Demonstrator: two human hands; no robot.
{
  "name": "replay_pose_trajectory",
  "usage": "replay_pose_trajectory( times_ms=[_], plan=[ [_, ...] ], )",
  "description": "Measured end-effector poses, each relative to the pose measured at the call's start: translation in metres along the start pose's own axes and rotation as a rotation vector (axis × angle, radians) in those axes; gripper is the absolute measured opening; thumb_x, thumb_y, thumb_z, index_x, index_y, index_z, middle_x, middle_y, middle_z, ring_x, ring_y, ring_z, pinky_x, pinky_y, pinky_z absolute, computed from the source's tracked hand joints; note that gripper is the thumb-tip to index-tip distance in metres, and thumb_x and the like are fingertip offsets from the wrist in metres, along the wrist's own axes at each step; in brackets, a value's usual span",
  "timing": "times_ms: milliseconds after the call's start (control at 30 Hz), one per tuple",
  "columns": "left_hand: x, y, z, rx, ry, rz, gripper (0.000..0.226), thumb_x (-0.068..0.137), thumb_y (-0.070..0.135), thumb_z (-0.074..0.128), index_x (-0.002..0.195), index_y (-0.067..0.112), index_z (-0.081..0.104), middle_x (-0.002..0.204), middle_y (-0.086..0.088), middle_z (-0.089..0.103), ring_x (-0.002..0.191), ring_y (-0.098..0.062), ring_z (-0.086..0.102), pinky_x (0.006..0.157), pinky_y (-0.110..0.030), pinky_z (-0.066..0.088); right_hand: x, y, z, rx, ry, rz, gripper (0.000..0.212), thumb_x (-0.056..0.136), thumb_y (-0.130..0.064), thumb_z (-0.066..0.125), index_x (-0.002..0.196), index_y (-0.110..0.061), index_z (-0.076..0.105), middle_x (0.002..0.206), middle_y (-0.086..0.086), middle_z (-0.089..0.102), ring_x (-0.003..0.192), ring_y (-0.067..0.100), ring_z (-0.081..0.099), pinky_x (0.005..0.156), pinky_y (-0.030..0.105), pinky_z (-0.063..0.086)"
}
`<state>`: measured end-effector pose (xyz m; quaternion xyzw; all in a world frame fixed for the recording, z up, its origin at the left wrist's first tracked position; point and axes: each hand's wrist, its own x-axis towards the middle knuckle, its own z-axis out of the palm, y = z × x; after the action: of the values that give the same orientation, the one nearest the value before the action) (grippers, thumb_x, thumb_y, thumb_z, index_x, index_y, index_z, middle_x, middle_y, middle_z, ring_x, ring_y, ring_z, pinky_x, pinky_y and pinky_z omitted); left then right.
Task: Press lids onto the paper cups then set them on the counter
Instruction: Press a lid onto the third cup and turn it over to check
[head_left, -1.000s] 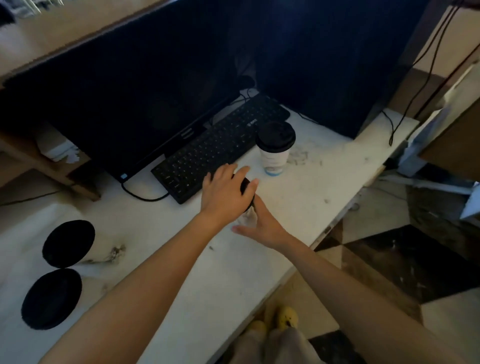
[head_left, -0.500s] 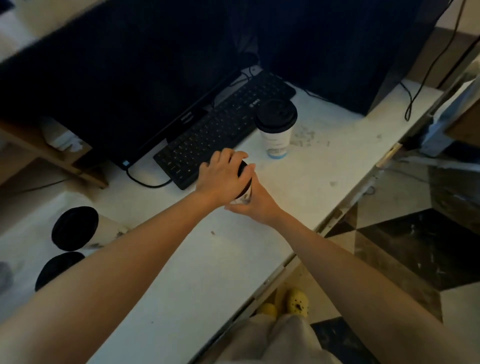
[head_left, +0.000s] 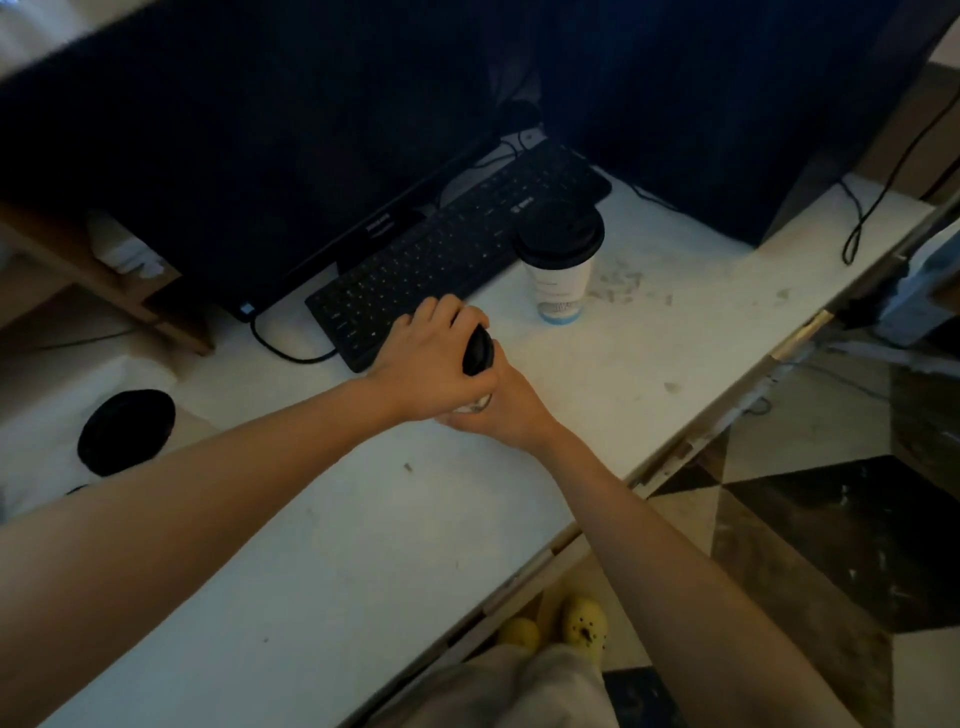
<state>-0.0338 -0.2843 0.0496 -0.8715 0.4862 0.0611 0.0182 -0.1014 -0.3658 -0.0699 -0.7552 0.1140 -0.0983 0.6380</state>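
A white paper cup stands on the white counter (head_left: 363, 519) near its middle, almost hidden by both hands. My left hand (head_left: 431, 364) lies flat over its black lid (head_left: 478, 351), fingers curled around the lid's rim. My right hand (head_left: 506, 410) wraps the cup's body from the near side. A second paper cup (head_left: 561, 280) with a black lid (head_left: 563, 228) stands upright just beyond, beside the keyboard. At the far left lies a cup (head_left: 124, 431) with a black lid, its dark top facing me.
A black keyboard (head_left: 441, 260) and a dark monitor (head_left: 234, 156) stand behind the cups, and a second dark screen (head_left: 701, 104) at the right. Cables run along the counter's right end. The counter edge runs diagonally, with tiled floor (head_left: 805, 545) and yellow shoes (head_left: 582, 621) below.
My right hand has closed around the cup and both hands have pulled tighter on it. The camera shifted, so one lidded cup at the left slid out of view.
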Motion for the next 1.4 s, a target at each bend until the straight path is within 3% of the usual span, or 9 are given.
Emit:
replay_pose_trajectory(
  times_ms=[200, 367, 500, 600, 700, 767, 1167, 1300, 1400],
  plan=[
    [0.005, -0.009, -0.005, 0.031, -0.017, 0.153, 0.076, 0.063, 0.06, 0.029, 0.123, 0.017, 0.046, 0.115, -0.003, 0.046, 0.106, -0.021, 0.043, 0.085, -0.034, 0.036, 0.01, 0.004, -0.004, -0.016, -0.03, -0.05, 0.088, 0.064, -0.03, 0.085, 0.134, -0.017, 0.034, 0.12, -0.009, 0.054, 0.108, 0.006, 0.057, 0.09, 0.029, 0.051],
    [0.012, -0.027, 0.0, 0.065, -0.014, 0.462, 0.06, 0.074, 0.054, 0.048, 0.119, 0.016, 0.052, 0.111, -0.004, 0.052, 0.101, -0.02, 0.046, 0.086, -0.036, 0.041, 0.013, 0.01, -0.005, -0.026, -0.076, -0.051, 0.09, 0.063, -0.041, 0.078, 0.138, -0.018, 0.032, 0.119, -0.012, 0.056, 0.108, 0.0, 0.056, 0.089, 0.023, 0.048],
    [0.023, -0.036, -0.018, 0.127, -0.144, 0.677, 0.058, 0.082, 0.059, 0.044, 0.125, 0.021, 0.049, 0.124, -0.001, 0.049, 0.116, -0.018, 0.042, 0.099, -0.036, 0.035, 0.009, 0.001, -0.002, -0.013, -0.051, -0.043, 0.087, 0.064, -0.048, 0.075, 0.136, -0.018, 0.038, 0.128, -0.006, 0.055, 0.116, 0.003, 0.053, 0.096, 0.031, 0.049],
    [0.021, -0.031, -0.022, -0.023, -0.121, 0.482, 0.062, 0.086, 0.063, 0.027, 0.137, 0.03, 0.041, 0.141, 0.004, 0.041, 0.134, -0.017, 0.029, 0.113, -0.036, 0.018, 0.004, -0.002, 0.0, 0.029, -0.009, -0.014, 0.089, 0.068, -0.032, 0.082, 0.139, -0.016, 0.03, 0.13, -0.009, 0.048, 0.115, 0.001, 0.05, 0.098, 0.025, 0.047],
    [0.02, -0.006, -0.014, -0.284, 0.01, -0.06, 0.059, 0.093, 0.057, 0.027, 0.143, 0.026, 0.033, 0.146, -0.001, 0.04, 0.136, -0.023, 0.031, 0.111, -0.051, 0.027, -0.001, 0.001, 0.005, 0.08, 0.029, 0.035, 0.084, 0.069, -0.018, 0.083, 0.134, -0.016, 0.031, 0.125, -0.01, 0.049, 0.106, -0.004, 0.052, 0.088, 0.016, 0.046],
    [0.019, 0.007, -0.004, -0.172, -0.02, -0.213, 0.055, 0.095, 0.049, 0.031, 0.143, 0.024, 0.032, 0.146, -0.004, 0.04, 0.134, -0.025, 0.033, 0.107, -0.049, 0.03, -0.002, 0.001, 0.009, 0.078, 0.067, 0.032, 0.081, 0.068, -0.017, 0.084, 0.131, -0.018, 0.032, 0.123, -0.007, 0.052, 0.104, -0.008, 0.054, 0.084, 0.009, 0.044],
    [0.018, 0.009, 0.001, -0.087, 0.083, -0.172, 0.036, 0.092, 0.038, 0.038, 0.12, 0.019, 0.048, 0.121, -0.004, 0.052, 0.113, -0.023, 0.045, 0.09, -0.042, 0.036, -0.001, -0.001, 0.012, 0.094, 0.109, -0.004, 0.083, 0.067, -0.016, 0.084, 0.132, -0.014, 0.032, 0.123, -0.003, 0.053, 0.11, 0.006, 0.055, 0.086, 0.011, 0.045],
    [0.018, 0.007, -0.011, -0.11, -0.067, -0.152, 0.04, 0.093, 0.043, 0.037, 0.126, 0.022, 0.044, 0.132, -0.005, 0.046, 0.124, -0.025, 0.039, 0.097, -0.044, 0.032, -0.008, -0.019, 0.011, 0.026, 0.116, 0.045, 0.092, 0.066, -0.022, 0.085, 0.139, -0.012, 0.03, 0.128, -0.007, 0.048, 0.114, 0.005, 0.05, 0.085, 0.005, 0.04],
    [0.015, -0.001, -0.028, -0.255, -0.179, -0.191, 0.05, 0.094, 0.05, 0.035, 0.138, 0.027, 0.033, 0.144, -0.007, 0.037, 0.134, -0.028, 0.03, 0.105, -0.048, 0.028, -0.013, -0.038, 0.003, -0.021, 0.117, 0.068, 0.081, 0.067, -0.024, 0.085, 0.131, -0.019, 0.036, 0.123, -0.009, 0.05, 0.111, 0.008, 0.052, 0.077, 0.004, 0.041]
  ],
)
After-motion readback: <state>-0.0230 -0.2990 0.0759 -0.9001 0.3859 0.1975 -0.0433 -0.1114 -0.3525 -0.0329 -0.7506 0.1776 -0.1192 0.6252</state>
